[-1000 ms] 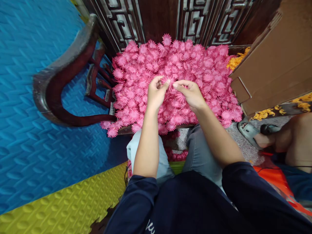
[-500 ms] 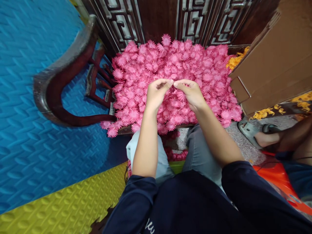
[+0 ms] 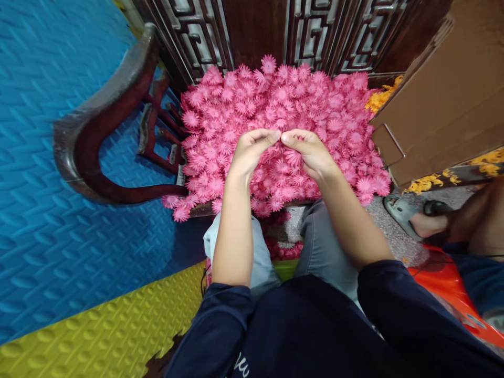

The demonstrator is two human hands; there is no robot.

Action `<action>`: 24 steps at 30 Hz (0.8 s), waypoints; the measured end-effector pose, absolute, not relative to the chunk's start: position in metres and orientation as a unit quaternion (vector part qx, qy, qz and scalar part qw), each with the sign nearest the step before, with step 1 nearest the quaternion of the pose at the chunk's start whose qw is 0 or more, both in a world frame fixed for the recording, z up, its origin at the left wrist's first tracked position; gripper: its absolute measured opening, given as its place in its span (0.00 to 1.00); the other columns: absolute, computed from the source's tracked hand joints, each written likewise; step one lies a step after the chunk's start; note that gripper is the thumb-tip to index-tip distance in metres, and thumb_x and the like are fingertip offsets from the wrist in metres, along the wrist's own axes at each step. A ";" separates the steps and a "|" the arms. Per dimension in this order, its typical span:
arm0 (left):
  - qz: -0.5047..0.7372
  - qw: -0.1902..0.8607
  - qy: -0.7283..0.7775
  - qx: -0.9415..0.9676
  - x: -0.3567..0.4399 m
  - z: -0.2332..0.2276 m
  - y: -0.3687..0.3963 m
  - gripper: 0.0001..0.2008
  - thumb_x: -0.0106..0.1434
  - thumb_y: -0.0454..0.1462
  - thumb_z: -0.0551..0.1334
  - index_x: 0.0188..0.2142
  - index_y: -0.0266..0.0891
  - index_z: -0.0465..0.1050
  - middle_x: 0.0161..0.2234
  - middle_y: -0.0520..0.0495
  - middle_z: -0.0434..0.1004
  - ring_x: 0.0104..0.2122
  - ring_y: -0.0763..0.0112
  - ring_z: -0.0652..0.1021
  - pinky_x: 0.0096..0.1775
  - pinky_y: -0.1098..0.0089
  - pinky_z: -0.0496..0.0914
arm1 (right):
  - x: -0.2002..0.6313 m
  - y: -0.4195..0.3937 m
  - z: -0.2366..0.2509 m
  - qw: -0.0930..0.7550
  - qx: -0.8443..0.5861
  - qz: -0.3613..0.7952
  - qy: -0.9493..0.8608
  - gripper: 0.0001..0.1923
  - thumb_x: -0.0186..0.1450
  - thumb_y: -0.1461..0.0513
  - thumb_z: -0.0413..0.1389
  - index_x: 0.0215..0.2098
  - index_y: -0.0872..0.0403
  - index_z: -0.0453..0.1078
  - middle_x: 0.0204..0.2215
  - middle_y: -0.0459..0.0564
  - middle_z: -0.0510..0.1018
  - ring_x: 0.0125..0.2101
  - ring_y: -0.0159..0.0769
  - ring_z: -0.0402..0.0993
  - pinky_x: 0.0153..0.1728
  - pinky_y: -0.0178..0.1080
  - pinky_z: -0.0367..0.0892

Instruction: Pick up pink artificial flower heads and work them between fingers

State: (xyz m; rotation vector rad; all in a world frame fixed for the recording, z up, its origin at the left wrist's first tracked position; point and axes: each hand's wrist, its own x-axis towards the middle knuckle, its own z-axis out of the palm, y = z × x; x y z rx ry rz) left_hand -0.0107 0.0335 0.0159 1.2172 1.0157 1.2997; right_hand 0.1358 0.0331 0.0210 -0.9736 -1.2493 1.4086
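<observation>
A dense heap of pink artificial flowers [image 3: 220, 121] with thin pointed petals lies in front of me. Above its middle, my left hand [image 3: 254, 149] is closed in a pinch, thumb against the fingers. My right hand [image 3: 309, 149] pinches the same way, and the two sets of fingertips almost meet. Whatever sits between the fingertips is too small to make out. Just below my right fingers shows a pink flower [image 3: 292, 157], larger than those around it; whether the hand holds it I cannot tell.
The heap rests on a dark wooden seat with a curved armrest [image 3: 90, 163] at left and a carved lattice back [image 3: 315, 31]. A cardboard box [image 3: 444, 105] stands at right, near yellow flowers [image 3: 423, 182]. Another person's foot in a clog [image 3: 401, 212] is at lower right.
Both hands stay pinched together at nearly the same place. My left wrist and forearm have shifted slightly left. The other person's leg at right has moved a little.
</observation>
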 end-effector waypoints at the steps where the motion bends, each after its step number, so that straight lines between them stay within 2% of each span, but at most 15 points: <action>1: 0.543 0.519 0.423 0.507 -0.011 0.016 0.033 0.10 0.51 0.42 0.70 0.23 0.39 0.75 0.27 0.52 0.78 0.35 0.72 0.79 0.41 0.70 0.73 | 0.136 0.033 0.020 0.490 -0.399 0.583 -0.510 0.14 0.48 0.53 0.67 0.26 0.53 0.74 0.28 0.43 0.78 0.36 0.30 0.75 0.45 0.37 0.70; 6: 0.544 0.518 0.427 0.503 -0.013 0.012 0.035 0.10 0.54 0.44 0.68 0.27 0.40 0.76 0.28 0.51 0.78 0.34 0.72 0.78 0.39 0.70 0.73 | 0.136 0.034 0.018 0.491 -0.394 0.602 -0.492 0.13 0.49 0.54 0.67 0.28 0.52 0.74 0.29 0.43 0.79 0.38 0.30 0.75 0.46 0.37 0.69; 11: 0.551 0.500 0.443 0.500 -0.013 0.005 0.040 0.14 0.59 0.48 0.62 0.29 0.40 0.74 0.29 0.49 0.77 0.31 0.73 0.77 0.34 0.71 0.73 | 0.136 0.034 0.019 0.505 -0.386 0.604 -0.482 0.14 0.48 0.54 0.68 0.28 0.52 0.75 0.30 0.43 0.80 0.39 0.31 0.75 0.48 0.38 0.69; 16: 0.577 0.452 0.459 0.501 -0.014 -0.006 0.047 0.19 0.57 0.54 0.61 0.32 0.40 0.73 0.29 0.49 0.75 0.32 0.72 0.77 0.36 0.68 0.72 | 0.137 0.035 0.017 0.502 -0.405 0.579 -0.498 0.14 0.49 0.53 0.67 0.28 0.52 0.75 0.32 0.43 0.80 0.40 0.32 0.75 0.50 0.39 0.68; 24: 0.637 0.349 0.515 0.455 -0.020 -0.029 0.068 0.27 0.56 0.63 0.51 0.34 0.43 0.69 0.32 0.48 0.73 0.37 0.70 0.76 0.37 0.70 0.69 | 0.135 0.040 0.004 0.520 -0.423 0.566 -0.480 0.09 0.51 0.58 0.65 0.28 0.53 0.74 0.33 0.45 0.79 0.42 0.32 0.74 0.53 0.39 0.64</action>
